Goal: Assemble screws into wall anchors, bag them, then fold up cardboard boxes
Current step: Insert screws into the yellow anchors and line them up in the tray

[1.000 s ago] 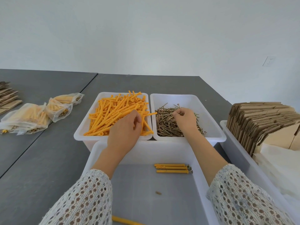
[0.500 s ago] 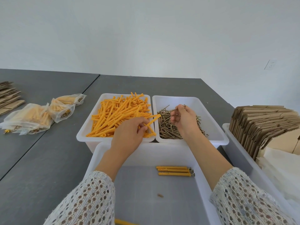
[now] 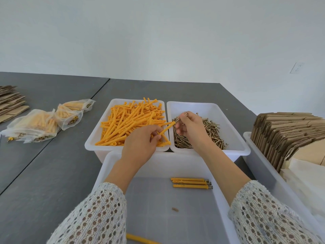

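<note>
My left hand [image 3: 140, 147] pinches one orange wall anchor [image 3: 167, 128] above the divide between two white bins. My right hand [image 3: 190, 128] pinches a brass screw [image 3: 181, 116], whose tip meets the anchor's open end. The left bin [image 3: 98, 138] is heaped with orange anchors [image 3: 130, 124]. The right bin [image 3: 233, 138] holds a pile of screws [image 3: 211, 132]. In the near white tray [image 3: 158, 159] lie three finished anchor-and-screw pairs [image 3: 190, 183].
Several clear bags of finished anchors [image 3: 44, 122] lie on the grey table [image 3: 44, 173] to the left. Flat cardboard [image 3: 10, 103] is stacked at the far left. A white bin [image 3: 258, 161] on the right holds upright folded cardboard boxes [image 3: 288, 131]. Another orange anchor [image 3: 140, 239] lies at the tray's near edge.
Both hands lifted out of their bins, the left with an anchor and the right with a screw, and came together so the screw tip meets the anchor's end.
</note>
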A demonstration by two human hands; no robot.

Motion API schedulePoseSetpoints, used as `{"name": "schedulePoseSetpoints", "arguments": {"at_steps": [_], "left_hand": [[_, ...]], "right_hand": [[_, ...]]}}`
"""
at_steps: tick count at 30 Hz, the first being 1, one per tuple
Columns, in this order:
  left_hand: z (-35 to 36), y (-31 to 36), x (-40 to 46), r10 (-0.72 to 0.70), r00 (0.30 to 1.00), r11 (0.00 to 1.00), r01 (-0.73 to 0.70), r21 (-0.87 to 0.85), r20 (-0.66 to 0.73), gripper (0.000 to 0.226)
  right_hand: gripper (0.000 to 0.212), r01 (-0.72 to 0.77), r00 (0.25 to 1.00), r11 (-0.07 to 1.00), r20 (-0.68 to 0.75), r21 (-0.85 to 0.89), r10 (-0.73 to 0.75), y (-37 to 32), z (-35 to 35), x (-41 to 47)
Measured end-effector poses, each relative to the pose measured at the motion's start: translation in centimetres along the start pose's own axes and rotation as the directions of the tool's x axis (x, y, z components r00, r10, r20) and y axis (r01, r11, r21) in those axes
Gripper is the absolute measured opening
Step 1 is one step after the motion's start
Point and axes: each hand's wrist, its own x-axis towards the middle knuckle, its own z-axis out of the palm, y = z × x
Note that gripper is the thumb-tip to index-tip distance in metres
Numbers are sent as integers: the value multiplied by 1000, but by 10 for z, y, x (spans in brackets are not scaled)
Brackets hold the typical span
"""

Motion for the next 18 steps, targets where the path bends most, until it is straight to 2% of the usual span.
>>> {"name": "schedulePoseSetpoints", "arguments": {"at_steps": [3, 6, 18], "left_hand": [[0, 0, 0, -2, 1000, 1000, 2, 6, 0, 17], [0, 0, -1, 4, 1000, 1000, -4, 12, -5, 20], [3, -1, 1, -21, 1000, 1000, 22, 22, -21, 21]], "right_hand": [[19, 1, 996, 992, 84, -124, 9, 1, 2, -2], [17, 18, 994, 987, 113, -162, 1, 1, 2, -3], [27, -27, 990, 997, 134, -69, 36, -3, -2, -4]]}}
